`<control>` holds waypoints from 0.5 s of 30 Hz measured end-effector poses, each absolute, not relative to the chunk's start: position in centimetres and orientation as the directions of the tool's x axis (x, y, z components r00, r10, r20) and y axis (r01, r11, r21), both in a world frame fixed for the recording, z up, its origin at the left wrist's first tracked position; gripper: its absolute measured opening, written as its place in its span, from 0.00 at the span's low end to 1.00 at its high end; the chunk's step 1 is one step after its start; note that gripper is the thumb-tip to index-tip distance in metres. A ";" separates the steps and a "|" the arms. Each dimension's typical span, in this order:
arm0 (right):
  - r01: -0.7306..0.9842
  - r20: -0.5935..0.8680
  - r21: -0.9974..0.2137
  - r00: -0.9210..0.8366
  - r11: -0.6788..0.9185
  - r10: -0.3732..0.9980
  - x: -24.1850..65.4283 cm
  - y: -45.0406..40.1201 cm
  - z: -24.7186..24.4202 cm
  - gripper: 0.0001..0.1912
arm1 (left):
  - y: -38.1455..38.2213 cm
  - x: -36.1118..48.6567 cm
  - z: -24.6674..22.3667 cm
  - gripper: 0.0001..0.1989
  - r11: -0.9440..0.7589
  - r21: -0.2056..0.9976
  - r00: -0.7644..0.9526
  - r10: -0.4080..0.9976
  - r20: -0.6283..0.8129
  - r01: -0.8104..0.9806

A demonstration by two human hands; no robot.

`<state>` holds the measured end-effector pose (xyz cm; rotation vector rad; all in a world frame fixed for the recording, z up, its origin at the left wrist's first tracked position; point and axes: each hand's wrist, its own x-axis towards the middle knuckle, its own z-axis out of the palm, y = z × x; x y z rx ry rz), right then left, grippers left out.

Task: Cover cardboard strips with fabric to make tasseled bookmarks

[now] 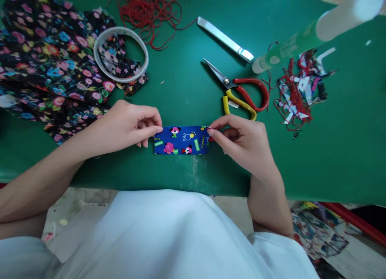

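Observation:
A small blue strip of fabric [181, 141] printed with cartoon dogs and paw marks is stretched between my hands near the table's front edge. My left hand [132, 124] pinches its upper left corner between thumb and finger. At the upper right corner, my right hand [238, 138] pinches the same strip; a bit of red shows beside those fingertips. Just beyond my right hand lie scissors [233, 82] with one red and one yellow handle, blades apart and pointing up and left.
Black floral cloth [57, 65] covers the table's left, with a tape ring [95, 55] on it. Red cords [147, 9], a metal clipper-like tool [224, 38] and a white-and-green bottle [301, 39] lie or stand beyond. Scraps and red threads [298, 94] are piled right on the green table [340, 158].

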<state>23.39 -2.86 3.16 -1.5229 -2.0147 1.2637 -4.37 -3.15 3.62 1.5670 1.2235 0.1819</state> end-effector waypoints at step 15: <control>0.577 -0.227 -0.817 -0.349 0.017 0.909 23.1 -3.1 2.7 0.03 | -3.1 -4.7 3.2 0.09 0.109 0.761 0.438 0.762 -0.477 0.639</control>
